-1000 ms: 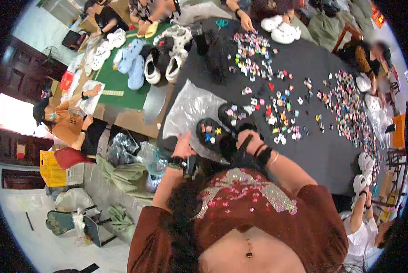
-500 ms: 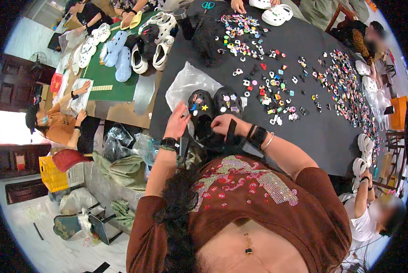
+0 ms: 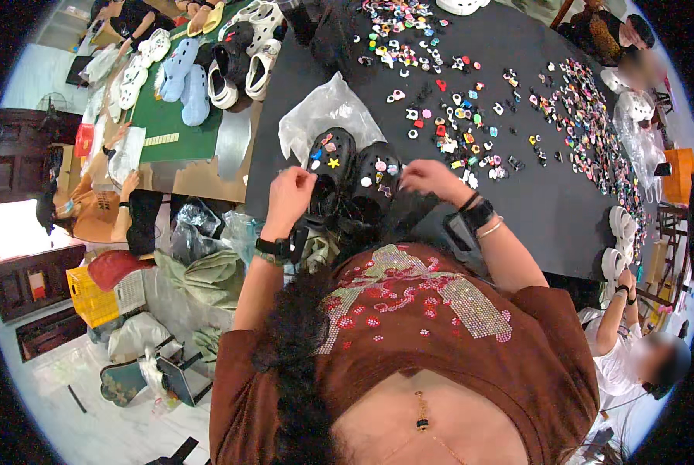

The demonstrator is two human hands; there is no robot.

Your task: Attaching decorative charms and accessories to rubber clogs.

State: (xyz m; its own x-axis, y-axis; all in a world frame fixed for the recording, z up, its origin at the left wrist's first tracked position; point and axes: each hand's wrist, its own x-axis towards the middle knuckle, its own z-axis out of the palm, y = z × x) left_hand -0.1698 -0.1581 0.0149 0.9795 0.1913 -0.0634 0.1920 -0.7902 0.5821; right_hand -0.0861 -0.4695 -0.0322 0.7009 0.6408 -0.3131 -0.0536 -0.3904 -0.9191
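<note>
A pair of black clogs stands side by side at the table's near edge, toes away from me. Colourful charms, among them a yellow star, dot the left clog point(image 3: 339, 144); the right clog point(image 3: 376, 153) carries pink, white and purple ones. My left hand point(image 3: 289, 198) is closed with its fingertips at the left clog's outer side. Beside the outer side of the right clog is my right hand point(image 3: 434, 178), fingers curled together; what they hold, if anything, cannot be made out. A clear plastic bag point(image 3: 320, 108) lies beyond the clogs.
Many loose charms point(image 3: 459, 124) spread over the black table point(image 3: 510, 232). White clogs point(image 3: 618, 244) stand at its right edge. On a green mat point(image 3: 200, 143) at the left are blue clogs point(image 3: 195, 97) and other footwear. Co-workers sit around; a yellow crate point(image 3: 91, 294) stands lower left.
My right hand has moved from the right clog's heel opening out to its right side. My left hand has come in against the left clog. The view has shifted slightly.
</note>
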